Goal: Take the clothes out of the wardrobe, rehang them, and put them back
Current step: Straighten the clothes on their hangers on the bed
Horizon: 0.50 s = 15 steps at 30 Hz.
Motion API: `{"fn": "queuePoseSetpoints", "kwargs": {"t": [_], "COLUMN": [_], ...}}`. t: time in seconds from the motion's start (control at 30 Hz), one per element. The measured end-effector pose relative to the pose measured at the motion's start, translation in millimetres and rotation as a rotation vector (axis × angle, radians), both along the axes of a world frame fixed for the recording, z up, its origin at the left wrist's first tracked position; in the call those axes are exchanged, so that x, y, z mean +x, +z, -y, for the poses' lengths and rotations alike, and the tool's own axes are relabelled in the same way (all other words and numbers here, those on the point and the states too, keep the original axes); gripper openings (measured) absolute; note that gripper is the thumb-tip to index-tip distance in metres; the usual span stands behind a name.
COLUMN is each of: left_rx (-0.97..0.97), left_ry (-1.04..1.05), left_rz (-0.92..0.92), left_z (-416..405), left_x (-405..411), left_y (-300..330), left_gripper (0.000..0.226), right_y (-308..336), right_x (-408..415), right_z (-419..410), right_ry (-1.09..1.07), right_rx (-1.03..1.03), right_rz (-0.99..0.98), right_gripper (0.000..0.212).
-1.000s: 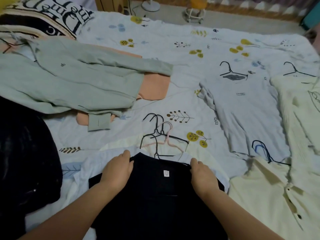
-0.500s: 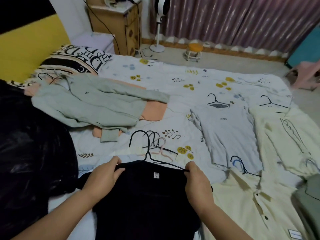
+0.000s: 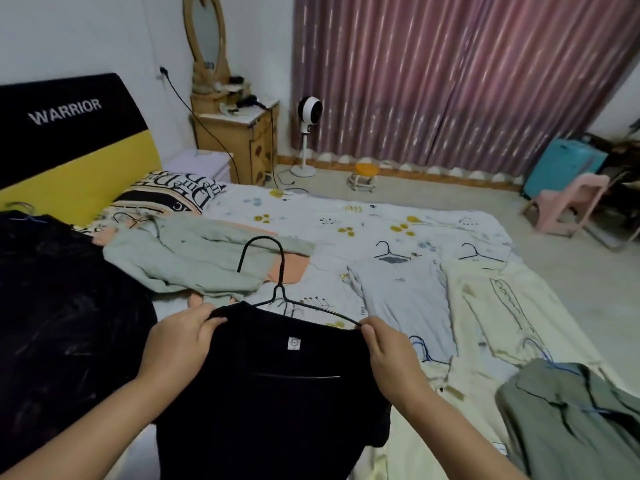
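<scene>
A black garment (image 3: 273, 386) hangs on a black wire hanger (image 3: 277, 271), lifted above the bed (image 3: 346, 216). My left hand (image 3: 180, 337) grips its left shoulder and my right hand (image 3: 391, 351) pinches its right shoulder at the hanger's end. On the bed lie other clothes on hangers: a pale green jacket (image 3: 194, 261) over an orange piece, a light blue T-shirt (image 3: 405, 296), a cream shirt (image 3: 502, 306), an olive shirt (image 3: 571, 410) and a big black garment (image 3: 59, 323) at the left.
A black-and-yellow headboard (image 3: 69, 147) and a printed pillow (image 3: 169, 195) stand at the far left. Behind the bed are a wooden dresser (image 3: 239, 140), a white standing fan (image 3: 308, 133), a small orange stool (image 3: 363, 174), pink curtains, a pink chair (image 3: 568, 206) and a teal case (image 3: 568, 168).
Both hands have raised the black garment off the bed, its hanger hook now standing up. My view has tilted upward, bringing the far wall and curtains into sight.
</scene>
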<state>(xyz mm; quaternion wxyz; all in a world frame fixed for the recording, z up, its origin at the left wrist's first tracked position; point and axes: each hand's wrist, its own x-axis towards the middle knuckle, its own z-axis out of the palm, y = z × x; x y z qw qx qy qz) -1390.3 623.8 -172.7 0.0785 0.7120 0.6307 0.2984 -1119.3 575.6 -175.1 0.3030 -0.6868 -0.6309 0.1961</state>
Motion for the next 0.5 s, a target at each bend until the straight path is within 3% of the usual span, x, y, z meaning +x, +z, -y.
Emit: {"fn": "queuePoseSetpoints", "kwargs": {"t": [0.17, 0.5], "left_rx": [0.126, 0.288], "left_ry": [-0.031, -0.378], "left_rz": [0.026, 0.091], "left_z": [16, 2], "left_x": [22, 97], "left_y": [54, 162], "left_gripper": [0.019, 0.030], "right_y": [51, 156], "right_x": [25, 76], "right_z": [24, 37], "right_ry": [-0.060, -0.390], "right_rx": [0.067, 0.559], "right_rz": [-0.008, 0.059], "right_gripper": [0.018, 0.012]}}
